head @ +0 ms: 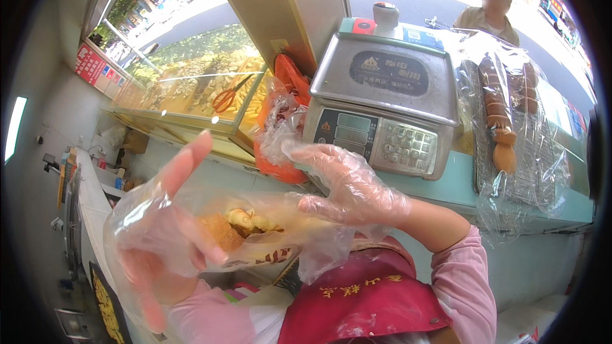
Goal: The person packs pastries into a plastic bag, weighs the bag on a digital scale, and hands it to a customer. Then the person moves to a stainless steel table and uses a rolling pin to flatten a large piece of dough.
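Observation:
A clear plastic bag (248, 252) with printing on it hangs in front of my body, with brown and pale yellow pastries (241, 222) inside. Its film is stretched around my left hand (165, 229), whose fingers are spread and slightly blurred. My right hand (346, 186) wears a thin transparent glove. Its thumb and fingers are apart over the bag's right end, with nothing visible between them. Whether the thumb touches the film is unclear.
Ahead stands a weighing scale (382, 81) with a steel pan. An orange bag (282, 167) hangs beside it. Film-covered round cakes (499, 114) lie on a rack at right. Scissors (229, 98) rest in the glass pastry case (191, 122). A person (492, 14) is outside.

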`<action>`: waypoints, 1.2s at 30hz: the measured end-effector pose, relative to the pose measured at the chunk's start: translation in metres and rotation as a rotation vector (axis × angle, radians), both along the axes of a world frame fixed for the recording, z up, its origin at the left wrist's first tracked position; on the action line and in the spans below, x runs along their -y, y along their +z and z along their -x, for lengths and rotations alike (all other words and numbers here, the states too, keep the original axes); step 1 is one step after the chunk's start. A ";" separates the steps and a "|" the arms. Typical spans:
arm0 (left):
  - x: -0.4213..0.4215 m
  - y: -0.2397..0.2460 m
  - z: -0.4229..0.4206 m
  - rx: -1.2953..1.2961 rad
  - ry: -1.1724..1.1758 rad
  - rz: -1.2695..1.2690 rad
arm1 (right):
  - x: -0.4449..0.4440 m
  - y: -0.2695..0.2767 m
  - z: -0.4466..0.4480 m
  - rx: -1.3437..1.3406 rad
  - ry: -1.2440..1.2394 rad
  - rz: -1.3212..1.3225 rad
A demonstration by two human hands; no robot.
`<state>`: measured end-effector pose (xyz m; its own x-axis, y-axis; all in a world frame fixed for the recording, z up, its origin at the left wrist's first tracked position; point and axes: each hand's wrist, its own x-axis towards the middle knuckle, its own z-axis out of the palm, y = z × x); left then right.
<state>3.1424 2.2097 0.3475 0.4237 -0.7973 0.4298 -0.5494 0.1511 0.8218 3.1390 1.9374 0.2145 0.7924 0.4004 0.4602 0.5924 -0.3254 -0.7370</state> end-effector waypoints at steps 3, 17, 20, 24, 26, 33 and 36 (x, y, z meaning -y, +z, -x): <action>0.032 0.030 0.006 0.042 0.167 -0.045 | -0.028 0.035 0.003 0.180 -0.021 -0.079; 0.043 0.159 -0.096 -0.030 0.444 0.345 | 0.108 0.105 -0.074 0.383 -0.242 0.684; 0.094 0.169 -0.141 -0.008 0.376 0.264 | 0.147 0.128 -0.103 0.129 -0.296 0.457; 0.146 0.153 -0.185 -0.183 0.372 0.437 | 0.186 0.152 -0.133 0.403 -0.810 0.740; 0.156 0.140 -0.186 -0.252 0.235 0.420 | 0.198 0.149 -0.137 0.498 -0.971 0.560; 0.175 -0.022 -0.141 -0.424 0.211 0.033 | 0.183 0.049 -0.101 0.391 -0.916 0.877; 0.169 -0.065 -0.123 -0.558 0.214 0.040 | 0.156 0.005 -0.091 0.278 -0.840 0.622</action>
